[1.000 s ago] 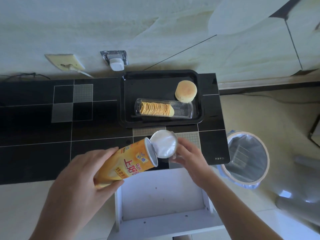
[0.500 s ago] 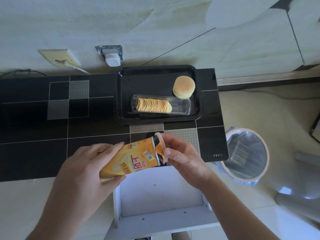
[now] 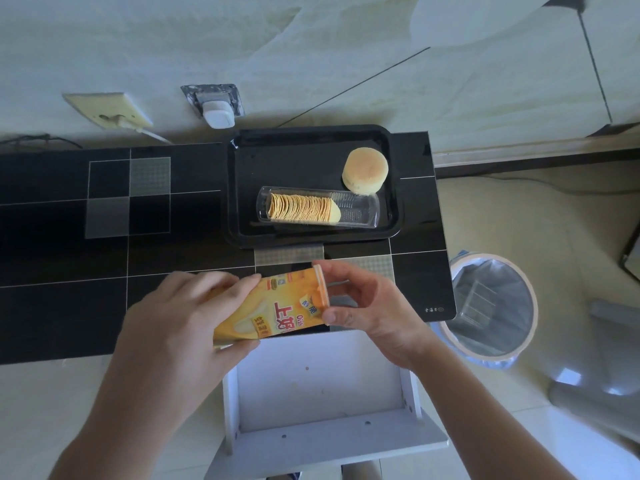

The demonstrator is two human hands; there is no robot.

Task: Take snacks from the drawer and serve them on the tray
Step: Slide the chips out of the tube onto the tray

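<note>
My left hand point(image 3: 180, 323) grips a yellow-orange chip can point(image 3: 273, 310) that lies nearly level above the open white drawer point(image 3: 322, 393). My right hand point(image 3: 367, 306) curls round the can's right end, fingers and thumb on its clear lid point(image 3: 321, 289). Further back on the black tiled counter stands a black tray point(image 3: 242, 188). In the tray lie a clear plastic sleeve point(image 3: 356, 209) with a row of chips point(image 3: 301, 209) and a round bun point(image 3: 365, 169).
A bin lined with a plastic bag point(image 3: 491, 306) stands on the floor right of the counter. On the wall behind are a socket with a white plug point(image 3: 216, 109) and a beige outlet with a cord point(image 3: 110, 112). The drawer's inside shows nothing in it.
A second ago my right hand held the lid apart from the can's open mouth. It has since brought the lid onto the can's end, and now closes round it.
</note>
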